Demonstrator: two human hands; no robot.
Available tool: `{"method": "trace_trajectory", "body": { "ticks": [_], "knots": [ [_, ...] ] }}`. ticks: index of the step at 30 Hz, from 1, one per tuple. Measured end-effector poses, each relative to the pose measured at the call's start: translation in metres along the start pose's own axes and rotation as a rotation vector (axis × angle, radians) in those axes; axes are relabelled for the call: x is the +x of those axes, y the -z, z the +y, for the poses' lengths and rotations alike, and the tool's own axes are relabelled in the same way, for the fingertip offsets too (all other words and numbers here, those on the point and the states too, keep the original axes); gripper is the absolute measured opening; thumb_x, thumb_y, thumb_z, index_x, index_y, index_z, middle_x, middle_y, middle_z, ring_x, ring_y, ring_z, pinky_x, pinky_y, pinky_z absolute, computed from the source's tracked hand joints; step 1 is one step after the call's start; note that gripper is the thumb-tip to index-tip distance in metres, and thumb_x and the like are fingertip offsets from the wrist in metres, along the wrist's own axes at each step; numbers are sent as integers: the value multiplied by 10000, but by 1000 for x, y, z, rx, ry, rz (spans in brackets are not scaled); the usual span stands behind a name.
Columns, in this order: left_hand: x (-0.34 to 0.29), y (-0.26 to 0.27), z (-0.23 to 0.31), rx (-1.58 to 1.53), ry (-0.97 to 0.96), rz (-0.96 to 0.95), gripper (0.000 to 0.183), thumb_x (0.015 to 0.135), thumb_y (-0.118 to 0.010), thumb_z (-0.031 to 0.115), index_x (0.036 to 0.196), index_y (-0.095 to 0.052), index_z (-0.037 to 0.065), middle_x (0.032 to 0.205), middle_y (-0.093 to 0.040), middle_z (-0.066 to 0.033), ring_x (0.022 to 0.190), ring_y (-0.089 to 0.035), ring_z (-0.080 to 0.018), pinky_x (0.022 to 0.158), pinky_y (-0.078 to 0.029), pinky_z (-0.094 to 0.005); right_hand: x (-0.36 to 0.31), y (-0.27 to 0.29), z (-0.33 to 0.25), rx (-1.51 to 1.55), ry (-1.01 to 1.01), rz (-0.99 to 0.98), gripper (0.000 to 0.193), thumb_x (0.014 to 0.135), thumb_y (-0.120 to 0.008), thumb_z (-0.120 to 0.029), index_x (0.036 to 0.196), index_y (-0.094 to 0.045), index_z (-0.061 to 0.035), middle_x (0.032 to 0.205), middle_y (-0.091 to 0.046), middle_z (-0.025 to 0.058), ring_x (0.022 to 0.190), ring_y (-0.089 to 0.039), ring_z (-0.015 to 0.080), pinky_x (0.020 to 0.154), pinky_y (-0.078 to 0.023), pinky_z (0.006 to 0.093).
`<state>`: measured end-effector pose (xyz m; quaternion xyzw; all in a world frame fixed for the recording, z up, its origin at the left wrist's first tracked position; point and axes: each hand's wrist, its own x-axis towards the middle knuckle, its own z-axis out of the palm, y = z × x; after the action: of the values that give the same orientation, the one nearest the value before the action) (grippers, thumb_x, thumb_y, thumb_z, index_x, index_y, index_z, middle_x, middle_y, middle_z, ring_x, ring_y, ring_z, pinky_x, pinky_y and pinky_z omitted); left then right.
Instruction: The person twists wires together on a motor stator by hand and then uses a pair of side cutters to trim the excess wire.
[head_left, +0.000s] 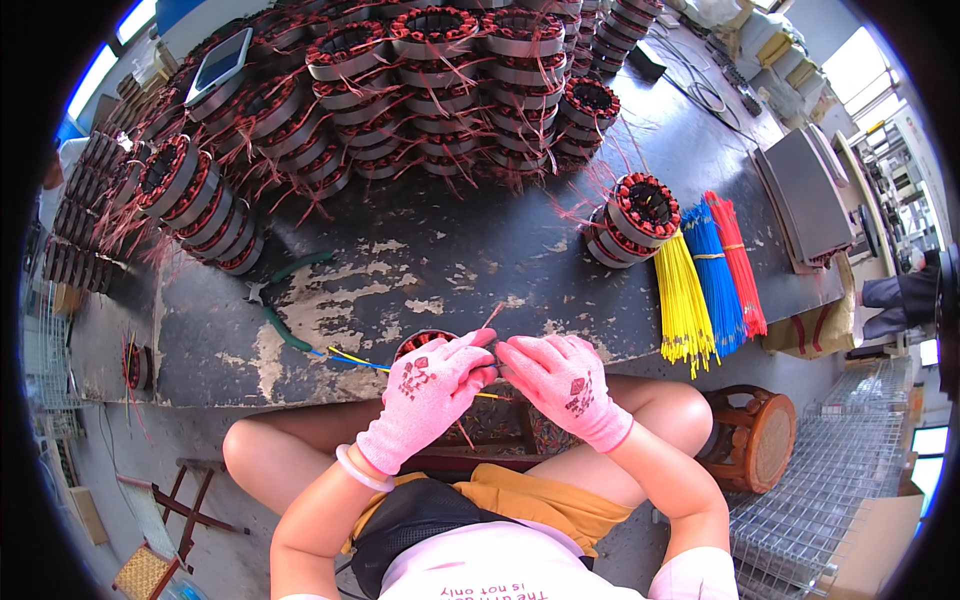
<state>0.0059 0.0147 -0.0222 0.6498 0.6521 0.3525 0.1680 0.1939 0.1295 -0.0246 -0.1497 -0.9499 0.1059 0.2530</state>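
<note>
Both my hands wear pink gloves and meet at the table's near edge. A wound motor stator (424,342) with red windings shows partly behind my left hand (425,395). The left fingers are closed on thin wires, and a reddish wire end (495,314) sticks up past them. My right hand (562,385) is closed in a pinch beside the left fingertips; what it grips is hidden. A yellow lead (350,357) and a blue lead (352,364) run leftward from the left hand. Green-handled pliers (290,335) lie open on the table to the left.
Tall stacks of stators (435,90) fill the table's far side. Another stator stack (640,215) stands right of centre, next to bundles of yellow (683,300), blue (715,285) and red wires (737,265). A wooden stool (760,440) stands by my right knee.
</note>
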Motion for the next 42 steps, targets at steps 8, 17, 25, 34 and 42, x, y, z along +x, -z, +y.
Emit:
{"method": "trace_trajectory", "body": {
  "ticks": [8, 17, 25, 34, 42],
  "knots": [
    [-1, 0, 0, -10, 30, -20, 165, 860, -726, 114, 1022, -724, 89, 1272, -729, -60, 1039, -715, -287, 884, -569, -398, 4, 0, 0, -44, 37, 7, 435, 750, -835, -197, 1163, -717, -130, 1084, -692, 19, 831, -668, 221, 725, -540, 380],
    [-3, -2, -4, 29, -50, 13, 143, 873, -716, 122, 1015, -708, 114, 1293, -713, -52, 977, -716, -270, 813, -576, -390, 6, 2, 3, 1185, -903, -451, 205, 983, -627, -181, 1108, -677, -27, 911, -688, 78, 750, -628, 149, 696, -515, 316],
    [-1, -1, -2, 28, -43, 6, 153, 861, -728, 117, 1012, -706, 108, 1293, -713, -39, 972, -715, -268, 812, -577, -390, 10, 5, 4, 290, -98, -220, 193, 922, -700, -219, 1040, -682, -68, 928, -672, 104, 872, -669, 306, 752, -532, 421],
    [-3, 0, -2, 20, -20, -7, 163, 860, -732, 122, 1020, -703, 113, 1294, -712, -41, 952, -707, -268, 810, -574, -390, 6, 12, -4, 80, -173, -15, 430, 777, -854, -283, 1138, -684, -121, 980, -690, 72, 828, -679, 246, 728, -538, 388],
    [-3, 0, -5, 21, -58, -18, 176, 865, -719, 110, 1039, -697, 119, 1308, -704, -37, 964, -706, -267, 820, -570, -385, 9, 8, -2, 1282, -1028, -521, 289, 1059, -524, -253, 1044, -703, -27, 871, -701, 19, 784, -629, 85, 696, -514, 273]
  ]
}}
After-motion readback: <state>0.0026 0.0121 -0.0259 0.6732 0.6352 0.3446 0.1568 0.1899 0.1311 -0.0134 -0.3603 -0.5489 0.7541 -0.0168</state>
